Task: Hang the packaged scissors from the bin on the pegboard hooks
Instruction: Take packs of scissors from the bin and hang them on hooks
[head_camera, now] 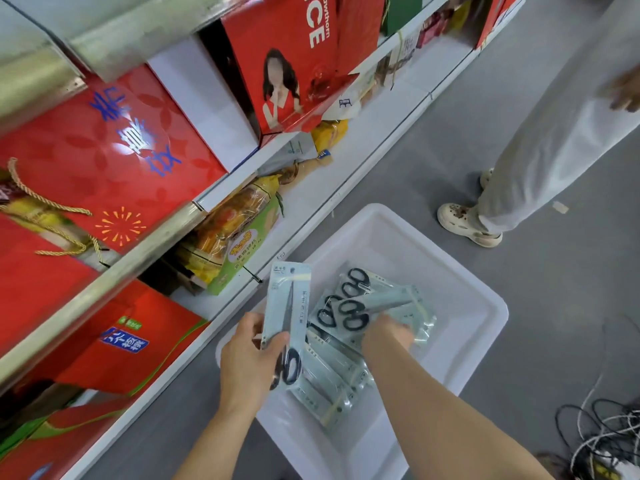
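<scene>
A white plastic bin [460, 271] sits on the grey floor and holds several pale-blue packs of black-handled scissors [367, 306]. My left hand [247, 358] grips one scissors pack [287, 306] by its lower part, holding it upright over the bin's left edge with the handles down. My right hand [388, 336] reaches into the bin, its fingers down among the packs and closed on one pack there [420, 323]. No pegboard or hooks are in view.
Store shelves [145, 251] with red gift boxes [104, 161] and snack packs [235, 237] run along the left. Another person in pale trousers and white shoes [467, 225] stands beyond the bin. A tangle of cables [602, 431] lies on the floor at lower right.
</scene>
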